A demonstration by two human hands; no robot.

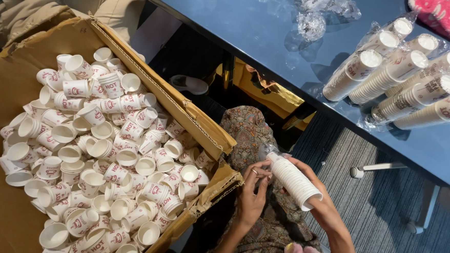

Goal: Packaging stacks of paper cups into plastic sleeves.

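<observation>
Here, I hold a cup stack [293, 180] over my lap.
Right hand [324, 208] grips it; left hand [251, 194] pinches its wrapped end.

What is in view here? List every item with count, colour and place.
cardboard box: one, brown, left, open.
loose paper cups: too many to count, white with red print, inside the box.
stack of cups: one, white, held in both hands.
wrapped cup stacks: about eight, white, on the table, right.
table: one, dark blue, upper right.
empty plastic wrappers: a few, clear, top of the table.
pink item: one, top right corner.
left hand: at the stack's wrapped end.
right hand: under the stack.
</observation>
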